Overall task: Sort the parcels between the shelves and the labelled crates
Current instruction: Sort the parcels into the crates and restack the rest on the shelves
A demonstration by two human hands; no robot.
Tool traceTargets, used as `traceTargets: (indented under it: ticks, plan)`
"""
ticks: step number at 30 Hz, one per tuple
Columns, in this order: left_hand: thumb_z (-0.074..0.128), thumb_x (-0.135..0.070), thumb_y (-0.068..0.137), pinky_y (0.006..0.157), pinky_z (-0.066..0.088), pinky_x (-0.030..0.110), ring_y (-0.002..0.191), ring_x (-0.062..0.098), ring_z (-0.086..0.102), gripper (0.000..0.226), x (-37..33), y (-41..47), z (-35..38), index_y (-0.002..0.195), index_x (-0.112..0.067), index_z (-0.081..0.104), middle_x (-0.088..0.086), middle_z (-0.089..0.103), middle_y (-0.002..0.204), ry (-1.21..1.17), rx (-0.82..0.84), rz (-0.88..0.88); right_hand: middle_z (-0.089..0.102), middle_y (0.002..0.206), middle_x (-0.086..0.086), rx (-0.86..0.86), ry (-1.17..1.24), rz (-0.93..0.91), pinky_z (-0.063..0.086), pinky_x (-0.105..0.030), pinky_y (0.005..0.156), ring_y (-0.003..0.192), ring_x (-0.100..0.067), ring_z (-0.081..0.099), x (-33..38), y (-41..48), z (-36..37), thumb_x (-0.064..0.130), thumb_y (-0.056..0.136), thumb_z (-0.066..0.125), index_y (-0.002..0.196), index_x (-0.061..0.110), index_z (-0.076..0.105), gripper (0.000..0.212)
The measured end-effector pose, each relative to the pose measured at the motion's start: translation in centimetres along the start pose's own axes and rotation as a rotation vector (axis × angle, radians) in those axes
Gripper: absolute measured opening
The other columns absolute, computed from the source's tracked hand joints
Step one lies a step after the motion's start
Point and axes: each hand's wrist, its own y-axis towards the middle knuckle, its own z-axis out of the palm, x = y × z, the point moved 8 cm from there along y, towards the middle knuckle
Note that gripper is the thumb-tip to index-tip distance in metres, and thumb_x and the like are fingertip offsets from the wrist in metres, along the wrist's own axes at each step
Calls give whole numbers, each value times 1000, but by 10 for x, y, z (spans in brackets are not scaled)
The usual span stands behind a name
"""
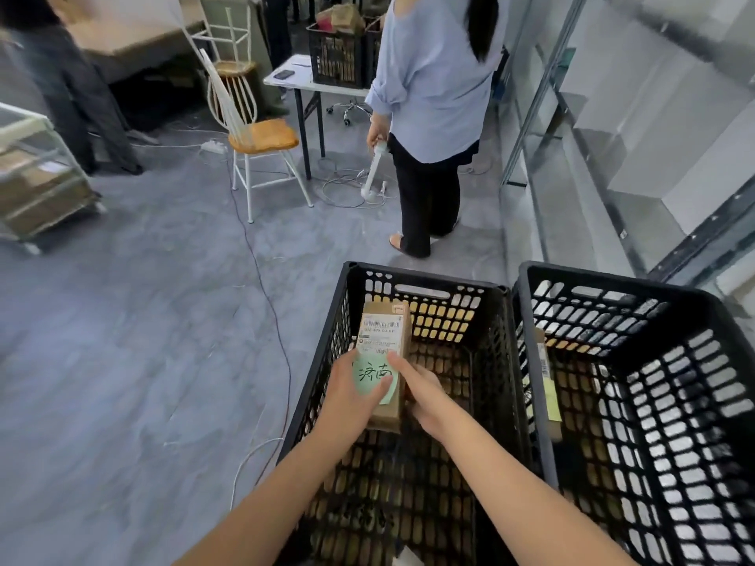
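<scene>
I hold a long brown cardboard parcel (384,332) over the left black crate (433,285). It carries a white shipping label and a green handwritten note. My left hand (347,398) grips its near left side, thumb on the green note. My right hand (425,394) clasps its right edge. Another black crate (613,292) stands directly to the right, with a flat parcel (547,386) bearing a yellow-green note leaning against its left inner wall. Metal shelves (572,128) run along the right wall.
A person in a blue shirt (433,87) stands just beyond the crates, holding a white stand. A white chair with a wooden seat (261,136), a white table carrying a further black crate (339,55), floor cables (261,279) and a cart of boxes (36,185) at left.
</scene>
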Motion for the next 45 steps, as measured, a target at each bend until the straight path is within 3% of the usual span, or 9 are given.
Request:
traceTargets:
  ticks: [5, 8, 13, 20, 27, 31, 38, 41, 45]
  plan:
    - [67, -32, 93, 97, 54, 36, 124, 17, 53, 67, 10, 20, -7, 149, -17, 33, 4, 49, 143, 30, -14, -96, 71, 121, 1, 68, -38, 71, 47, -45, 104, 116, -21, 63, -5, 32, 9, 44, 86, 73, 135, 21, 59, 56]
    - [66, -30, 94, 95, 51, 28, 127, 17, 50, 69, 9, 24, -3, 151, -18, 29, 4, 46, 145, 65, -20, -98, 71, 122, -1, 99, -49, 99, 47, -47, 105, 115, -22, 63, -10, 43, 10, 42, 86, 73, 135, 21, 59, 55]
    - [65, -29, 94, 106, 41, 30, 134, 15, 42, 70, 13, 21, 3, 152, -16, 28, 2, 42, 149, 108, -39, -62, 73, 118, -2, 144, 20, 100, 47, -47, 105, 116, -23, 64, -20, 62, 8, 37, 87, 73, 133, 19, 61, 51]
    - [63, -27, 96, 101, 47, 28, 130, 14, 47, 65, 17, 19, -4, 151, -18, 29, 0, 47, 145, 99, -18, -71, 68, 128, 1, 91, -94, 50, 44, -41, 110, 123, -20, 59, -24, 78, 14, 33, 92, 69, 139, 24, 56, 50]
    - [61, -28, 97, 105, 48, 35, 129, 10, 45, 64, 8, 10, -9, 152, -19, 29, -1, 45, 145, 143, 26, -16, 59, 139, 3, 25, -305, -52, 42, -18, 78, 104, -3, 54, -7, 68, 10, 40, 93, 65, 147, 27, 45, 59]
    - [60, -29, 98, 109, 44, 32, 130, 8, 41, 66, -6, 2, -10, 153, -19, 25, -1, 42, 149, 174, 33, 41, 34, 156, -5, -102, -358, -151, 44, -31, 104, 134, -15, 43, 1, 47, 11, 40, 97, 59, 154, 21, 31, 66]
    - [59, -29, 98, 114, 38, 35, 139, 15, 37, 66, -41, -23, -34, 153, -19, 24, -1, 36, 155, 287, 71, 219, 34, 147, 4, -110, -766, -513, 30, 11, 74, 129, -4, 36, 69, -26, 30, 21, 100, 54, 153, 22, 31, 58]
    - [58, -31, 98, 115, 36, 38, 142, 16, 33, 64, -49, -37, -47, 152, -24, 24, -3, 32, 157, 336, 112, 303, 34, 153, 6, -150, -934, -617, 21, -12, 104, 139, -9, 32, 97, -69, 27, 30, 100, 53, 152, 22, 32, 56]
    - [56, -37, 98, 117, 30, 37, 147, 16, 23, 64, -56, -54, -56, 152, -25, 25, -6, 19, 163, 403, 142, 400, 32, 155, 7, -227, -1085, -615, 24, -26, 111, 142, -11, 32, 96, -119, 14, 41, 101, 49, 151, 21, 32, 56]
